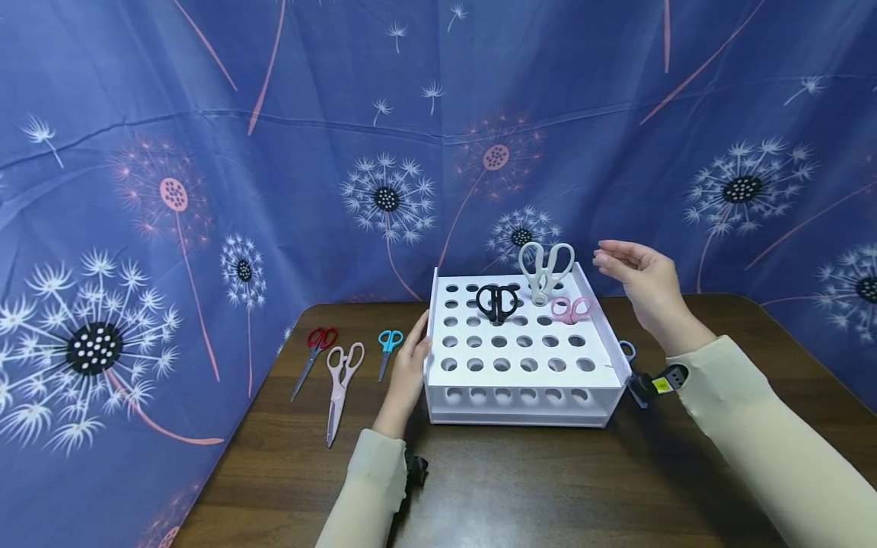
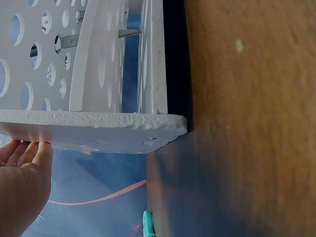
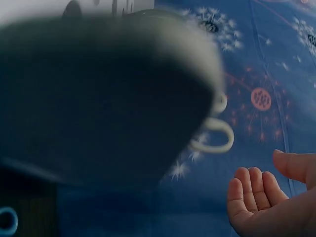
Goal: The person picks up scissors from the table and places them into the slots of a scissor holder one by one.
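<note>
A white rack (image 1: 517, 418) with rows of round holes stands on the table. My left hand (image 1: 411, 361) rests against its left side wall, fingers straight and flat on the panel in the left wrist view. Scissors stand handles-up in the holes: a white pair (image 1: 540, 292) at the back, a black pair (image 1: 497, 310) and a small pink pair (image 1: 571, 311). To the right of the white scissors, my right hand (image 1: 647, 285) is raised over the rack's right edge. Its fingers are loosely bent, with nothing between them, as the right wrist view also shows.
Left of the rack lie red-handled scissors (image 1: 313, 356), larger pale pink scissors (image 1: 338, 392) and small blue scissors (image 1: 387, 352). A blue handle loop (image 1: 633, 352) shows beside the rack's right side. A patterned blue cloth (image 1: 308, 167) hangs behind the table (image 1: 521, 487).
</note>
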`<state>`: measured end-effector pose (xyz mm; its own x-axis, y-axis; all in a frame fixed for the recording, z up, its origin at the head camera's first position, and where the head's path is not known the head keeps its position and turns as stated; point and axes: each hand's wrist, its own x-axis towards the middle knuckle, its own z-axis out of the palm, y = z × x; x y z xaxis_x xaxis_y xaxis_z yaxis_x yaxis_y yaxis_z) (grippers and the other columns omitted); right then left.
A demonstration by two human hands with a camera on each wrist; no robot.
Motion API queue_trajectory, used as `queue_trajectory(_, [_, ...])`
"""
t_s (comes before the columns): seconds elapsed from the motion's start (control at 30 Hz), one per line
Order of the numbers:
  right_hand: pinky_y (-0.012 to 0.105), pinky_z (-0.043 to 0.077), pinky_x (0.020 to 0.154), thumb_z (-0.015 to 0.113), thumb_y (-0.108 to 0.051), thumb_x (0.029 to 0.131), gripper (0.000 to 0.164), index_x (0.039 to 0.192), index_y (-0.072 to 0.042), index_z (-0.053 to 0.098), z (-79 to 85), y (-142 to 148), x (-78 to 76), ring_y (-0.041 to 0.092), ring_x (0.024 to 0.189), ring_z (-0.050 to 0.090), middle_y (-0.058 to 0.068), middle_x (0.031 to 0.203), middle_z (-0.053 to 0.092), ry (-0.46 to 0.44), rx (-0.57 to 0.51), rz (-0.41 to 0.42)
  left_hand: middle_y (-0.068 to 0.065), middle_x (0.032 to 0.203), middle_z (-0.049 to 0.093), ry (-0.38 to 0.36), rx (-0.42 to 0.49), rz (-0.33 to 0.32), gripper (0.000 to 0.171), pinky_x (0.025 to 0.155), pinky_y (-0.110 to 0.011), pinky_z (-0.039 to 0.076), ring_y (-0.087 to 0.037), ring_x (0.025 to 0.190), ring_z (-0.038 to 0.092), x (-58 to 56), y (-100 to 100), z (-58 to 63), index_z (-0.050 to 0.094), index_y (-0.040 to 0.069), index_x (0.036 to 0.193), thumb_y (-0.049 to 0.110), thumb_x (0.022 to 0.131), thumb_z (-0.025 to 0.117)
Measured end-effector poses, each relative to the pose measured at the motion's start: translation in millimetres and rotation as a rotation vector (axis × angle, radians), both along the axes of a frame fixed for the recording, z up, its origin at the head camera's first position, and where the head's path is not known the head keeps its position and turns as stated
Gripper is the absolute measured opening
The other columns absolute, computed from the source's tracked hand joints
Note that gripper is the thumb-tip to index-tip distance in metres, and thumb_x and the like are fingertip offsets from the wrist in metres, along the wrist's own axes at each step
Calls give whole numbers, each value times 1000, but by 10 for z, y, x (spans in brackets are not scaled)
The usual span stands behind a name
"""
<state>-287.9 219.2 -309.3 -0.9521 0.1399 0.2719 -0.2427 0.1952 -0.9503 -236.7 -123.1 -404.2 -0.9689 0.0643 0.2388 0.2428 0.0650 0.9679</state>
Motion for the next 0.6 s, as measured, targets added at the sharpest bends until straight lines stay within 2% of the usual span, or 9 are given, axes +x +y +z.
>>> queue_trajectory(0.2, [3, 46, 77, 69, -26, 90, 39, 124, -10, 62, -98, 227, 11, -8, 88, 63, -24, 93, 66, -22, 18, -11, -14, 152, 39, -1, -2, 10, 49, 105, -42, 39, -30, 134, 43, 8, 6, 8, 34, 11, 152, 15, 103, 40])
queue_trajectory(0.3, [3, 45, 75, 69, -25, 90, 37, 123, -10, 63, -153, 312, 7, -9, 86, 62, -26, 90, 66, -38, 24, -20, -14, 152, 39, -3, 1, 16, 49, 105, -42, 39, -31, 134, 42, 15, 11, 9, 34, 12, 151, 16, 103, 40])
queue_trajectory(0.5, [3, 42, 76, 65, -38, 91, 56, 134, -5, 55, -227, 421, 15, -13, 88, 55, -35, 89, 57, -98, 197, -111, -14, 153, 39, -3, 4, 12, 49, 104, -40, 39, -30, 134, 43, 21, 19, 11, 34, 12, 151, 16, 103, 40])
queue_trajectory(0.6, [3, 41, 76, 63, -44, 91, 62, 137, -5, 53, -252, 457, 13, -12, 90, 52, -35, 88, 54, -131, 242, -130, -14, 153, 38, 2, 6, 9, 49, 106, -40, 38, -30, 135, 41, 17, 20, 7, 34, 11, 151, 15, 103, 39])
